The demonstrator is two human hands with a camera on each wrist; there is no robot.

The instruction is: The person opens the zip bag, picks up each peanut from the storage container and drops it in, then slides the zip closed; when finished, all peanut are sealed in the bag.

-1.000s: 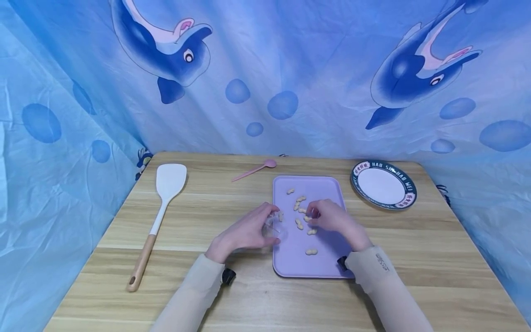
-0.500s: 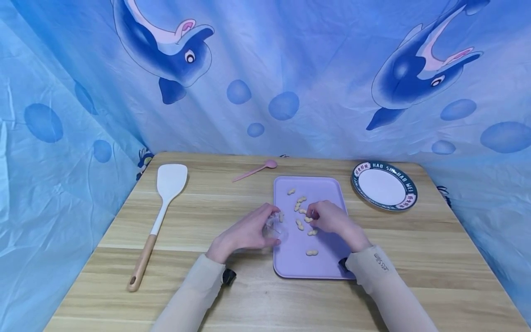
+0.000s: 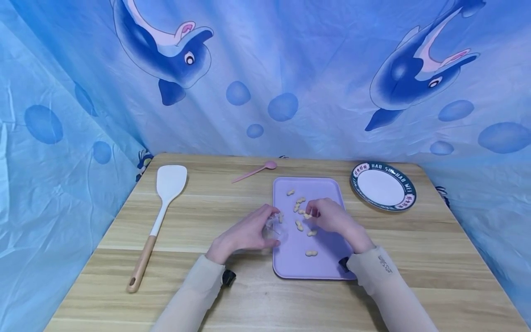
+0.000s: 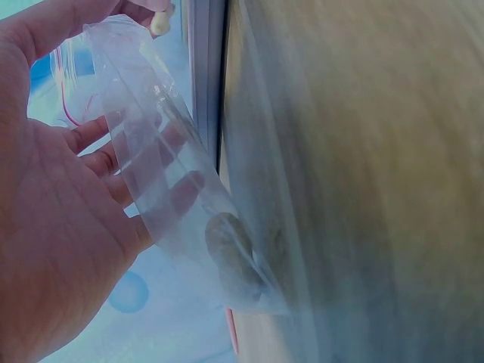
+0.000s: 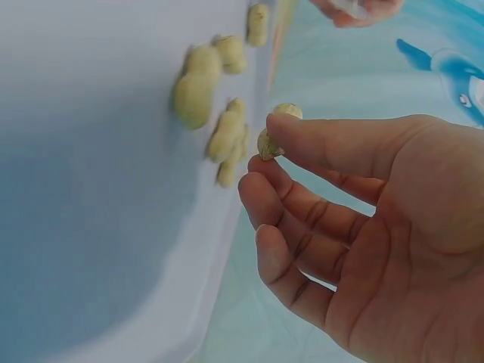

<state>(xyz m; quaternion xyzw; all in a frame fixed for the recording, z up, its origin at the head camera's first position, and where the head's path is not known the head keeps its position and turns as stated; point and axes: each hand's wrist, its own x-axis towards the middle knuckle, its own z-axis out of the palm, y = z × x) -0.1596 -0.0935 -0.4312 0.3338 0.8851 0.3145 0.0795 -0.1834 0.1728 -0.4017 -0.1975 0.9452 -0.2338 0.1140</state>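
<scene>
My left hand (image 3: 246,230) holds a clear plastic bag (image 4: 151,151) between spread thumb and fingers at the left edge of the purple tray (image 3: 294,266). Low inside the bag, seen through the film in the left wrist view, lies a peanut (image 4: 229,246). My right hand (image 3: 332,217), over the tray's right half, pinches another peanut (image 5: 274,134) between thumb and forefinger; its other fingers are bent. Several unshelled peanuts lie scattered on the tray, one peanut (image 3: 311,253) apart from the others toward the front.
A white spatula (image 3: 164,203) with a wooden handle lies at the left of the wooden table (image 3: 265,304). Behind the tray is a small pink spoon (image 3: 269,164). A green-rimmed plate (image 3: 381,186) sits at the back right, before a blue dolphin-print curtain (image 3: 323,138).
My right hand has moved slightly away from me with the peanut in its fingertips. The left hand and the bag stay in place.
</scene>
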